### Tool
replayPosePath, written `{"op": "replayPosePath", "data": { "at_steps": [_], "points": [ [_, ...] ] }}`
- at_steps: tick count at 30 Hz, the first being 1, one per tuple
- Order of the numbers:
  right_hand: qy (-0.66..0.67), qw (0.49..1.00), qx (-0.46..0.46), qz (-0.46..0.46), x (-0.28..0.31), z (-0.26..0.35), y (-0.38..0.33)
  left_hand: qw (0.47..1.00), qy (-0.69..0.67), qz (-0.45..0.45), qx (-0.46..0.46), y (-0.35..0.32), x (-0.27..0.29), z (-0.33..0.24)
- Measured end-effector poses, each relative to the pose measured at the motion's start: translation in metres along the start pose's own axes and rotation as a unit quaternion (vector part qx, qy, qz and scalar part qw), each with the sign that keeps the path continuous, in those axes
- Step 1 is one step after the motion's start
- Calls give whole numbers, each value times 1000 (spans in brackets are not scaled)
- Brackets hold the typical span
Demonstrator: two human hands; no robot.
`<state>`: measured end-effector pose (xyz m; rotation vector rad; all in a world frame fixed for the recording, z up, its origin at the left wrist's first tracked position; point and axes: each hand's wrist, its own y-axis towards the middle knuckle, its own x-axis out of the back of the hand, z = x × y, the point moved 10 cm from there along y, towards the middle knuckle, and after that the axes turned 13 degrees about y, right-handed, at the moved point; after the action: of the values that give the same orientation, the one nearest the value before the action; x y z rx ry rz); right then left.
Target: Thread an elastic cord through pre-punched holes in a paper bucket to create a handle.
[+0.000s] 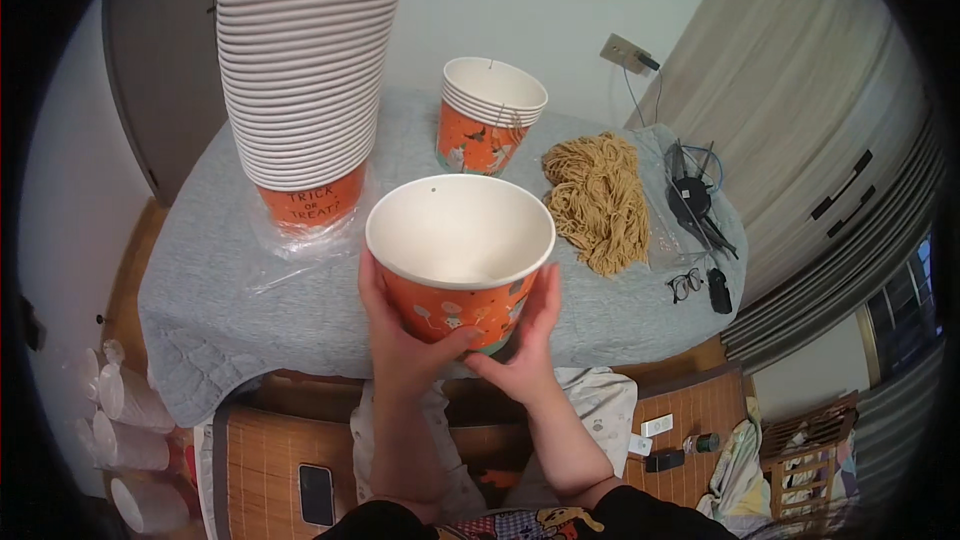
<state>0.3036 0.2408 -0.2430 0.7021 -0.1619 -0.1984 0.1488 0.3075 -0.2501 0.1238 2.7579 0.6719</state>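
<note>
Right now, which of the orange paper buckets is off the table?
The single bucket held between the left hand and right hand. The tall stack and short stack stand on the table.

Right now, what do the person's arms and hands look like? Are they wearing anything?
Both forearms are bare, and so are the left hand and right hand: no gloves, rings or watch show. Dark sleeves begin only near the picture's lower edge, by a colourful cartoon print on the top.

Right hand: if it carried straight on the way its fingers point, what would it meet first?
The right hand already lies on the orange paper bucket, fingers pointing up its side. Beyond that, probably the bundle of tan string, though depth is unclear.
</note>
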Motion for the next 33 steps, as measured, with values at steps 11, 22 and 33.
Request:
{"op": "replayPosePath", "data": {
  "at_steps": [11, 22, 33],
  "points": [
    [-236, 951, 67, 190, -9, 75, 52, 994, 91, 33, -57, -3, -1, 24],
    [-196, 958, 62, 198, -3, 78, 53, 991, 90, 42, -84, -7, -10, 16],
    [-212, 958, 54, 185, 4, 74, 51, 985, 143, 14, -99, -9, -14, 8]
  ]
}}
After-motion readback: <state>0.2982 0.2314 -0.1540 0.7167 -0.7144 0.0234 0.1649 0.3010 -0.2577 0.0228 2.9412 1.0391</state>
